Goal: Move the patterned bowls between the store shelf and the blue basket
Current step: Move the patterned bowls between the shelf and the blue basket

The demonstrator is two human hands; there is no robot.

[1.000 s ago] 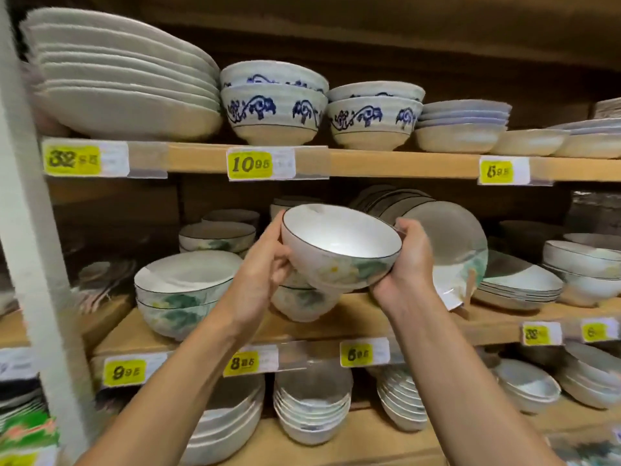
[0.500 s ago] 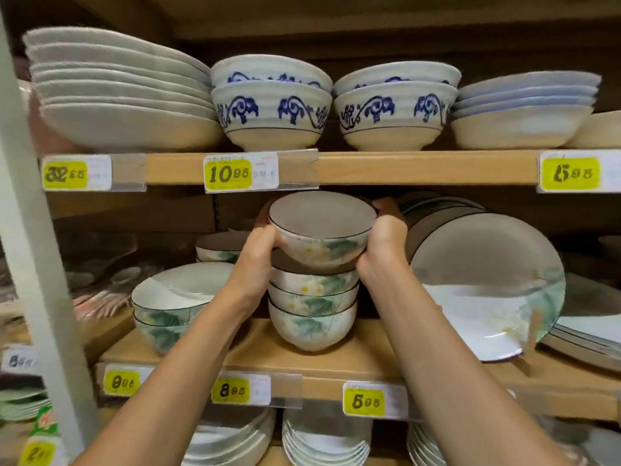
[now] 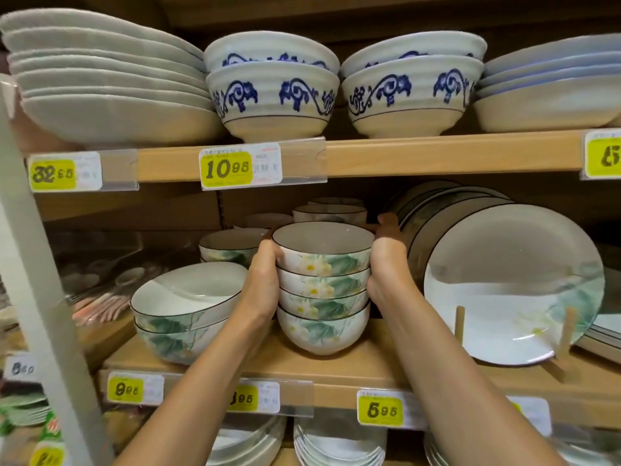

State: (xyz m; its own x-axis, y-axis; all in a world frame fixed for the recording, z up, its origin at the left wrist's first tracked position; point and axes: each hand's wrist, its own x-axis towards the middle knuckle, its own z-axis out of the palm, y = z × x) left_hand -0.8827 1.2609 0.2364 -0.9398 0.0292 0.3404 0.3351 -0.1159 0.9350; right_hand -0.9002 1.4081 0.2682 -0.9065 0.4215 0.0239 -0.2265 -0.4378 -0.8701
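Observation:
A stack of several small white bowls with green leaf and yellow flower patterns stands on the middle wooden shelf (image 3: 353, 371). The top patterned bowl (image 3: 324, 253) now rests nested on that stack (image 3: 322, 311). My left hand (image 3: 263, 277) clasps the bowl's left side and my right hand (image 3: 386, 260) clasps its right side, fingers wrapped behind the rim. The blue basket is not in view.
Larger leaf-patterned bowls (image 3: 188, 311) sit left of the stack. Big plates (image 3: 504, 284) lean on a wooden rack to the right. More bowls (image 3: 331, 213) stand behind. The upper shelf edge (image 3: 403, 156) with blue-scroll bowls (image 3: 272, 95) hangs close overhead. A white post (image 3: 37, 264) runs at left.
Both hands carried the patterned bowl in from in front of the shelf and lowered it onto the stack; the camera moved closer.

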